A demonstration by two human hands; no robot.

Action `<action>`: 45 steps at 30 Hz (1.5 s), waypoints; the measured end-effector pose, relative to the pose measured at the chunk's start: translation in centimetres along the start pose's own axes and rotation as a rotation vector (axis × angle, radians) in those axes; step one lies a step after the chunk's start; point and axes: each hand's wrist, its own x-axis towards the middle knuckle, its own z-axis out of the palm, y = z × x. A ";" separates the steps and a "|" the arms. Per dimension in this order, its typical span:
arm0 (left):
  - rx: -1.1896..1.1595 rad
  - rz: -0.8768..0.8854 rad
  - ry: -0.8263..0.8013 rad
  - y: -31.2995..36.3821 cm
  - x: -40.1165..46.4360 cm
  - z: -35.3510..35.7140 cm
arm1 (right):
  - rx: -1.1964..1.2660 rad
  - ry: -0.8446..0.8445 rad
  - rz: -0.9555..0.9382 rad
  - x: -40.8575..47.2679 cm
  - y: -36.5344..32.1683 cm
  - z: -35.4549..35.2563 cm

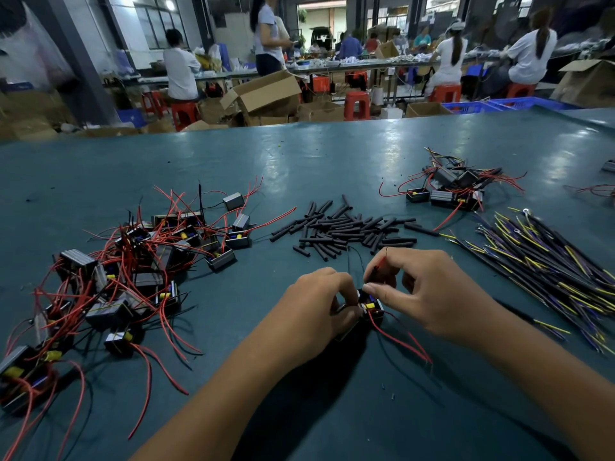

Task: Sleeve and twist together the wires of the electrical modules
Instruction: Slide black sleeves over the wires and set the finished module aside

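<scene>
Head view, lower centre: the left hand (pixel 324 302) grips a black electrical module (pixel 372 307) on the green table (pixel 299 161). Just beside it, the right hand (pixel 429 291) pinches the module's red wire (pixel 382 261) above it.

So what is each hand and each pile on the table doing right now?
left hand: holds the module steady on the table.
right hand: pinches a red wire above the module.
module: upright between both hands.
black sleeves: loose heap, untouched.
module pile: tangled, left side.
smaller module pile: far right.
wire bundle: lying flat.
</scene>
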 end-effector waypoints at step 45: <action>-0.016 0.047 -0.026 -0.9 0.5 -0.7 | -0.411 -0.395 0.183 0.3 0.9 -0.5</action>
